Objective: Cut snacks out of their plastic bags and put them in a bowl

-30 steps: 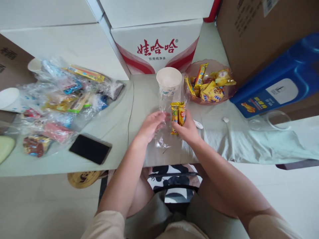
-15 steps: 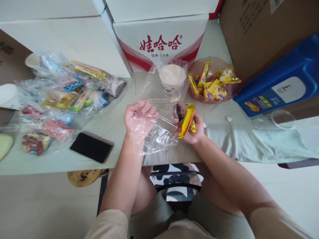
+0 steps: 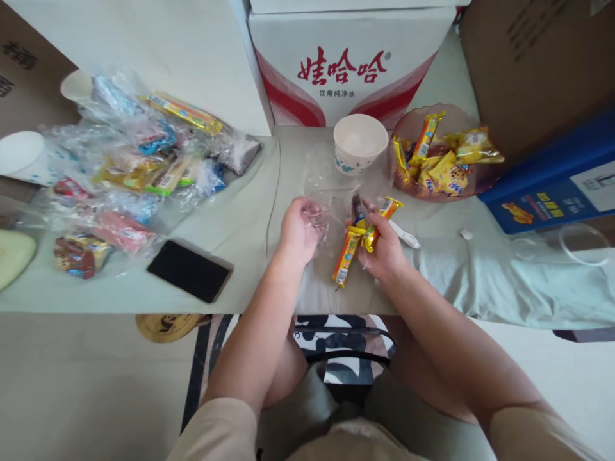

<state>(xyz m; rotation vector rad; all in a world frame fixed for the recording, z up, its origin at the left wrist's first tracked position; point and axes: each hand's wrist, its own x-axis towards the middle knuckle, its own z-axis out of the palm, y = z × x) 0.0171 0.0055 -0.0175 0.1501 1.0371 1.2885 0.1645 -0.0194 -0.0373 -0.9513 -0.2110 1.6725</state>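
Several wrapped snack bars (image 3: 346, 256), yellow and orange with a dark one among them, are gripped in my right hand (image 3: 388, 251). My left hand (image 3: 300, 232) is curled around a clear plastic bag (image 3: 321, 221), whose thin film spreads between the hands and is hard to trace. A paper cup (image 3: 360, 146) with a blue-green pattern stands just beyond. To its right sits a pinkish clear bowl (image 3: 406, 182) with yellow-wrapped snacks in it. Beside my right hand lies a white, flat strip-like object (image 3: 406, 235), partly hidden by the fingers.
Clear bags of assorted snacks (image 3: 144, 166) pile up at the left, near a white cup (image 3: 24, 157). A black phone (image 3: 189, 270) lies at the front left. A white-and-red carton (image 3: 346, 70) stands behind. At right are a blue box (image 3: 548, 186) and a clear plastic cup (image 3: 583, 244).
The plastic film no longer surrounds the paper cup and has drawn in to my left hand, whose fingers have closed. The bars in my right hand have fanned apart. The view has shifted.
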